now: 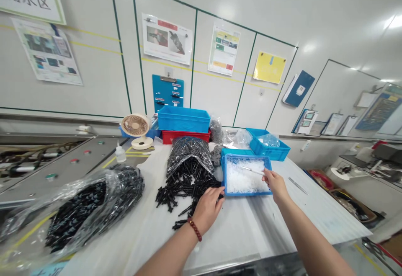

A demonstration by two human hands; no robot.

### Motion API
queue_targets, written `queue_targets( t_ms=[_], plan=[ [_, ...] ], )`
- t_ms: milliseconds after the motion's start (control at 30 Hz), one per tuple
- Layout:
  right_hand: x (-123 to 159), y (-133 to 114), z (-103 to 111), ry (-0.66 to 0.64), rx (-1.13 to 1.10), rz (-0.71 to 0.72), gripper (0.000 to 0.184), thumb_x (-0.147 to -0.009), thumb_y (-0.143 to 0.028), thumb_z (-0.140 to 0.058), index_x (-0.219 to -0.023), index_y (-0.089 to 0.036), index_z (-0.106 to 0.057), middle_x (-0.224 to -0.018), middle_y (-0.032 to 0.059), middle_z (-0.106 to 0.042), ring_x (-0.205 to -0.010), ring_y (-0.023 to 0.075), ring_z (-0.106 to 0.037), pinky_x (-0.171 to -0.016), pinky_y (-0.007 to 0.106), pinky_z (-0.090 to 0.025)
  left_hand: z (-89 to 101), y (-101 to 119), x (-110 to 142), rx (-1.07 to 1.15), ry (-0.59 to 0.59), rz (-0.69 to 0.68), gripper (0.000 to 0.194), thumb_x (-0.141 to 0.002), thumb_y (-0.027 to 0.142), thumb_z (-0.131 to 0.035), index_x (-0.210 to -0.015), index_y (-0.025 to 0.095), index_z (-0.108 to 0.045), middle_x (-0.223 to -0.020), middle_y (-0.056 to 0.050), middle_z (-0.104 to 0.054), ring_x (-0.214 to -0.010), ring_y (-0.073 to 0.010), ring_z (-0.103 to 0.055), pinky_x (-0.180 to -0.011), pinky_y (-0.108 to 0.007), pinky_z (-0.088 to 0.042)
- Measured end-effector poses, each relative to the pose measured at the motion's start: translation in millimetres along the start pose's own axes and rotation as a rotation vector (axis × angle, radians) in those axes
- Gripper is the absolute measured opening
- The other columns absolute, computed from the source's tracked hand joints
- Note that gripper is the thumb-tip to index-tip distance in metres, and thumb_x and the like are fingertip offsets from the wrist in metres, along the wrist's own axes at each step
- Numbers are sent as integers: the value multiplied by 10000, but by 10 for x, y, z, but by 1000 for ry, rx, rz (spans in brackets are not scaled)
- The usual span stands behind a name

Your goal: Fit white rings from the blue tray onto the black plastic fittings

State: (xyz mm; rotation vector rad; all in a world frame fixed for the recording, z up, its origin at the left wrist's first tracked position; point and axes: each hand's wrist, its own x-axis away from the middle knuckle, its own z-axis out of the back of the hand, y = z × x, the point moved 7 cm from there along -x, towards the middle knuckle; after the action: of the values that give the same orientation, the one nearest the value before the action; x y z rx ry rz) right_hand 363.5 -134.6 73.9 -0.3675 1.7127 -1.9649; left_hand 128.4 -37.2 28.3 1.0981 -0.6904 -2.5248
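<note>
Left hand (pixel 207 209), loosely curled with nothing seen gripped, is rested against a blue plastic tray (pixel 245 157) of white granules (pixel 241 179), beside a heap of black plastic parts (pixel 188 186); right hand (pixel 274 185), pinched, is held over the tray, a slender white rod (pixel 251 170) gripped.

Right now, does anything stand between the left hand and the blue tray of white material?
Nothing visible does: the left hand reaches the blue tray at its near left corner. The black plastic parts lie beside the hand, not between.
</note>
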Motion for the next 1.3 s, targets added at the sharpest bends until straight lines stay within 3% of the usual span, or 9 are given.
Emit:
queue_targets(
  t_ms=[233,333,467,667,900,1133,1300],
  plan=[
    [399,-76,-172,-242,124,99,472,-644,-617,-532,-724,-161,-622,-498,-13,-497,-479,117,-383,-488,249,-296,63,-33,-22,-72,61,30,325,-828,135,-541,-1147,170,-491,-974,-57,-629,-907,-200,-556,-818,-370,-478],
    [562,-96,-242,-337,250,171,439,-696,-596,-495,-699,-177,-627,-506,-2,-520,-535,144,-437,-537,258,-337,13,-26,-31,-161,-14,19,316,-804,182,-610,-1108,174,-527,-921,-42,-646,-850,-196,-565,-769,-344,-479],
    [678,-133,-291,-396,360,249,405,-741,-547,-481,-561,-193,-560,-553,4,-543,-563,141,-447,-567,251,-353,-96,-23,-28,-276,-138,-17,125,-864,268,-534,-883,180,-621,-758,-23,-641,-721,-173,-559,-671,-300,-447],
    [761,-130,-337,-429,398,286,374,-774,-531,-454,-645,-200,-571,-546,-5,-535,-526,139,-450,-529,244,-361,-130,22,-14,-267,-149,-52,306,-910,347,-425,-737,173,-607,-665,-7,-599,-658,-156,-527,-616,-279,-399],
    [924,-67,-515,-414,392,392,360,-803,-501,-441,-668,-199,-584,-554,1,-558,-561,154,-520,-567,252,-395,-118,120,35,-210,-113,-134,415,-943,386,-297,-789,171,-617,-685,-20,-610,-670,-153,-536,-652,-291,-406],
    [1034,8,-604,-398,355,429,376,-815,-522,-421,-729,-202,-599,-578,17,-584,-573,170,-542,-563,260,-401,-64,160,45,-155,-91,-179,300,-928,336,-381,-893,172,-629,-808,-45,-656,-755,-175,-580,-703,-324,-457],
    [1035,37,-411,-323,338,369,448,-802,-588,-393,-713,-201,-600,-584,21,-574,-607,175,-548,-586,256,-407,54,145,6,-15,-23,-111,240,-868,301,-523,-1065,170,-561,-1001,-68,-624,-938,-200,-551,-837,-359,-451]
  ],
)
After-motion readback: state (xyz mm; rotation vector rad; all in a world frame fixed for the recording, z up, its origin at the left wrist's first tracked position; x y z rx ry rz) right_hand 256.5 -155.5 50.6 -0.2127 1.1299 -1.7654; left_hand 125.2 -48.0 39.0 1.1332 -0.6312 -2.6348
